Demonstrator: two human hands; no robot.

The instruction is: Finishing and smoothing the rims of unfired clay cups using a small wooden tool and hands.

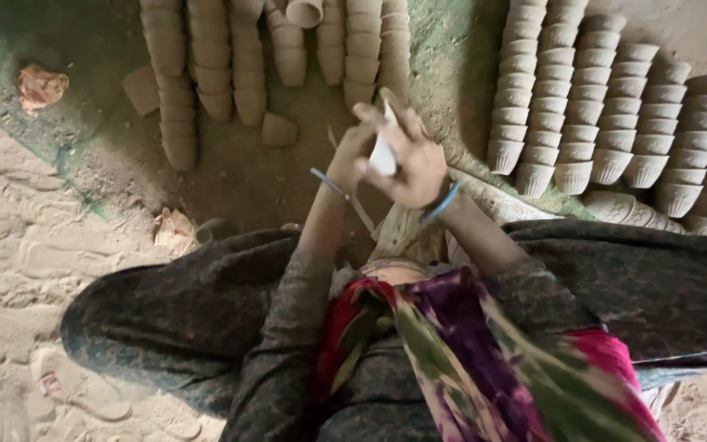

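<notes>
1. Head view shows the right hand (pixel 415 164) closed around a small white piece (pixel 383 151), held above the lap, in front of the sandy ground (pixel 10 229).
2. Left hand (pixel 352 151) touches the right one; its fingers are curled, but I cannot tell if it grips anything.
3. Stacked clay cups (pixel 607 123) lie in rows on the right, well apart from the hands.
4. More clay cup stacks (pixel 231 57) lie ahead, and a loose clay cup (pixel 278 131) lies near them.

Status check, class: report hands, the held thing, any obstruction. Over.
Left hand, right hand together grip small white piece. Clay cup stacks lie beyond. Nothing blocking.
</notes>
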